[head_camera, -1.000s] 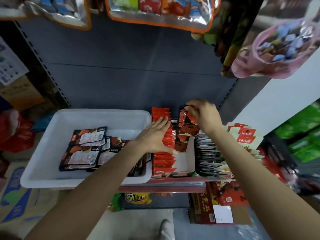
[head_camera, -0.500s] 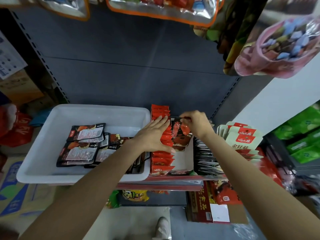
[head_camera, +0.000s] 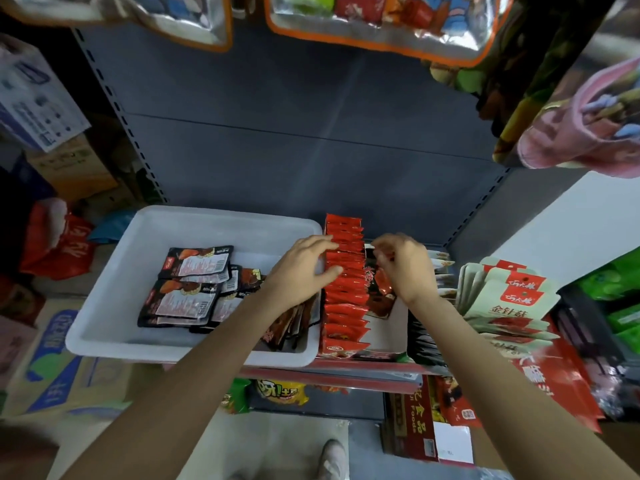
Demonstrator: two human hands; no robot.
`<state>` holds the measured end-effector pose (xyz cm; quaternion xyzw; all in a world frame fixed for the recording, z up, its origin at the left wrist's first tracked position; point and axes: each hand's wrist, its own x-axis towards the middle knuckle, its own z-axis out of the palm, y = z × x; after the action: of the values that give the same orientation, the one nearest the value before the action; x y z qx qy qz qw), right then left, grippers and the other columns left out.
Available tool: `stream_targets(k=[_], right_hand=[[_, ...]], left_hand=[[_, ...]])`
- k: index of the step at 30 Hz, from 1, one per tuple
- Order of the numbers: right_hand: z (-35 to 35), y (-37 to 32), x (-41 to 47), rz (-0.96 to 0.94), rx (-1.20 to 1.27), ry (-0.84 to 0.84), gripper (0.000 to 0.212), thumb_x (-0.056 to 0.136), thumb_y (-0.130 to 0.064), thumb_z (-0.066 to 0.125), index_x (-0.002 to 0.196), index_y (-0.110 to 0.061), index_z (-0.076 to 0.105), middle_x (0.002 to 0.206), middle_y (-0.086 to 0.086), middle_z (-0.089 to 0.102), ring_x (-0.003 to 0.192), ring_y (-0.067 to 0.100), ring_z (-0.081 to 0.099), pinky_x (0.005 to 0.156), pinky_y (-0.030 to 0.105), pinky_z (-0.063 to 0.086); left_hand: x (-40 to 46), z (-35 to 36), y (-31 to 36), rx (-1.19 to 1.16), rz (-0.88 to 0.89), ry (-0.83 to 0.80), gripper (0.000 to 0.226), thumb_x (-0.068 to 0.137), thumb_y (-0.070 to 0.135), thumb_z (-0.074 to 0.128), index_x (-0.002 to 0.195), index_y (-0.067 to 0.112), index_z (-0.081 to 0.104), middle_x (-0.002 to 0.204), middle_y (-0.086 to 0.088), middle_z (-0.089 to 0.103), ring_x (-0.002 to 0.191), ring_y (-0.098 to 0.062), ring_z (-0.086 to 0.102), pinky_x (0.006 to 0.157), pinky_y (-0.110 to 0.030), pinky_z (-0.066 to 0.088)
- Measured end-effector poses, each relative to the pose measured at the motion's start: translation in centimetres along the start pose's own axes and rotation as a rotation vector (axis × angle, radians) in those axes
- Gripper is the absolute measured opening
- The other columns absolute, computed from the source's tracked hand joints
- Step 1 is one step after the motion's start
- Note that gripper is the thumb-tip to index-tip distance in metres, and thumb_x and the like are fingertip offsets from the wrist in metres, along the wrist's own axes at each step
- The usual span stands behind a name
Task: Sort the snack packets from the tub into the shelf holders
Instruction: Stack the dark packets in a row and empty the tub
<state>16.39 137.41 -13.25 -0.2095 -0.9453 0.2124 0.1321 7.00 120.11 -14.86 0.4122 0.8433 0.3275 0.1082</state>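
Observation:
A white tub [head_camera: 114, 271] sits on the shelf at the left and holds several dark snack packets [head_camera: 188, 289]. To its right stands a cardboard shelf holder [head_camera: 388, 336] with a row of red packets [head_camera: 346, 271] on its left side. My left hand [head_camera: 304, 268] rests with spread fingers on that red row. My right hand [head_camera: 403, 263] pinches the top of a dark-red packet [head_camera: 379, 292] standing in the holder's right side.
Black packets [head_camera: 420, 337] and pale green hanging packs [head_camera: 505, 292] fill the shelf to the right. Big snack bags [head_camera: 377, 22] hang overhead. Cardboard boxes [head_camera: 65, 362] stand on the floor at the left, and more packets sit on the lower shelf [head_camera: 280, 393].
My right hand has come toward me and down along the holder, still on the dark-red packets. My left hand has stayed on the red row, its fingers curling slightly.

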Motion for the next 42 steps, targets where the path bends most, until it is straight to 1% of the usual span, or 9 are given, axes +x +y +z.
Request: stream_targets(k=[7,11,14,20,23,25,28,37,42], right_hand=[[4.2,-9.8,0.9,-0.262,0.202,-0.176,0.024,0.089,-0.005,0.054,0.11,-0.007,0.065,0.109,0.01,0.063,0.1,0.025,0.059,0.091,0.028,0.041],[11.0,-14.5,1.9,-0.207,0.12,-0.434,0.045,0.091,-0.016,0.054,0.135,-0.01,0.045,0.134,0.012,0.047,0.123,0.026,0.046,0.102,0.031,0.035],[15.4,-15.9,2.0,-0.15,0.081,-0.611,0.064,0.092,-0.022,0.056,0.147,-0.013,0.024,0.151,0.011,0.026,0.139,0.026,0.024,0.112,0.032,0.026],[20.9,-17.9,3.4,-0.25,-0.259,-0.762,0.102,0.084,-0.034,0.068,0.15,-0.016,-0.008,0.157,0.003,-0.018,0.145,0.019,-0.012,0.119,0.04,0.008],[21.5,-18.5,3.9,-0.242,-0.287,-0.807,0.091,0.084,-0.036,0.067,0.15,-0.013,0.009,0.159,0.005,0.004,0.146,0.022,0.006,0.117,0.038,0.013],[21.8,-18.4,4.0,-0.28,-0.302,-0.69,0.059,0.083,-0.037,0.068,0.132,-0.014,0.044,0.141,0.007,0.042,0.128,0.026,0.039,0.105,0.035,0.032],[22.2,-18.4,2.8,-0.339,-0.379,-0.511,0.027,0.088,-0.031,0.062,0.111,-0.016,0.062,0.117,0.007,0.055,0.109,0.025,0.049,0.09,0.034,0.041],[21.1,-18.4,2.6,-0.364,-0.153,-0.465,0.023,0.098,-0.017,0.041,0.107,-0.008,0.059,0.108,0.008,0.059,0.098,0.025,0.056,0.079,0.033,0.045],[18.4,-18.3,2.4,-0.188,0.248,-0.359,0.017,0.101,-0.025,0.037,0.088,-0.015,0.043,0.064,0.001,0.049,0.06,0.019,0.045,0.055,0.031,0.032]], left_hand=[[-3.8,-3.1,-8.0,-0.039,-0.302,0.194,0.025,0.094,0.009,0.048,0.117,0.011,0.058,0.112,-0.005,0.064,0.092,-0.015,0.059,0.083,-0.029,0.047],[-5.2,-4.5,-13.7,0.057,-0.496,0.149,0.03,0.094,0.008,0.047,0.123,0.005,0.055,0.124,-0.015,0.058,0.111,-0.027,0.055,0.097,-0.034,0.042],[-6.8,-5.5,-17.6,0.119,-0.63,0.05,0.055,0.087,0.023,0.061,0.136,0.007,0.042,0.139,-0.014,0.046,0.126,-0.031,0.045,0.106,-0.04,0.037],[-9.4,-5.8,-22.2,0.199,-0.614,-0.275,0.111,0.079,0.05,0.067,0.15,0.012,-0.009,0.157,-0.008,-0.015,0.146,-0.025,-0.009,0.119,-0.038,0.003],[-9.4,-5.5,-22.6,0.149,-0.635,-0.268,0.115,0.076,0.05,0.07,0.15,0.015,-0.011,0.157,-0.007,-0.017,0.146,-0.028,-0.008,0.119,-0.041,0.007],[-9.5,-5.5,-23.0,0.092,-0.653,-0.267,0.115,0.076,0.047,0.072,0.15,0.018,-0.011,0.157,-0.005,-0.019,0.145,-0.029,-0.009,0.119,-0.043,0.007],[-9.5,-5.4,-22.8,0.06,-0.662,-0.25,0.116,0.076,0.045,0.073,0.15,0.018,-0.013,0.156,-0.004,-0.021,0.145,-0.029,-0.011,0.117,-0.041,0.006],[-9.8,-5.4,-22.6,0.036,-0.645,-0.155,0.113,0.071,0.042,0.078,0.151,0.023,0.0,0.159,0.003,-0.004,0.146,-0.029,-0.003,0.118,-0.04,0.01],[-9.3,-6.0,-21.3,0.227,-0.531,0.054,0.088,0.075,0.049,0.071,0.146,0.031,0.023,0.157,0.004,0.015,0.142,-0.028,0.009,0.114,-0.042,0.013]])
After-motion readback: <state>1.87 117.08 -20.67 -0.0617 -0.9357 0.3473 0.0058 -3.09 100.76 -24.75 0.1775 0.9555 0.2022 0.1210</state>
